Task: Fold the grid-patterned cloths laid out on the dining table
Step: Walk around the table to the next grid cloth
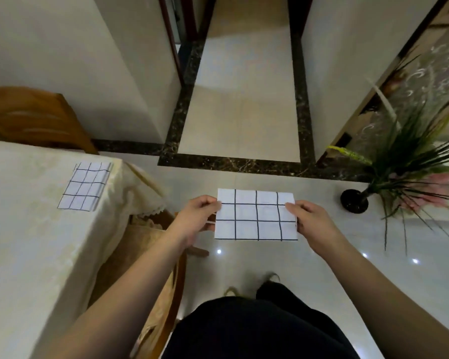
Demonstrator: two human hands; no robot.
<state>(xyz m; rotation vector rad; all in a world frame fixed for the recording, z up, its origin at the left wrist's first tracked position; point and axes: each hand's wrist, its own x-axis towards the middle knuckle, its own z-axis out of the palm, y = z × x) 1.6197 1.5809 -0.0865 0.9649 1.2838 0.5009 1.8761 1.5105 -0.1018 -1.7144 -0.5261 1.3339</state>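
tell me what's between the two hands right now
In the head view, a folded grid-patterned cloth spans the gap: the left hand pinches its left edge, the right hand its right edge, held in the air above the floor.

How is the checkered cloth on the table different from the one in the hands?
The cloth on the table lies flat and untouched; the held cloth hangs in the air over the floor, pinched by the left hand and right hand. Both are folded white rectangles with dark grid lines.

Dim, soft indoor light with small white glare spots on the glossy floor (244, 260); wide-angle bending stretches walls at the edges, and detail looks slightly soft throughout
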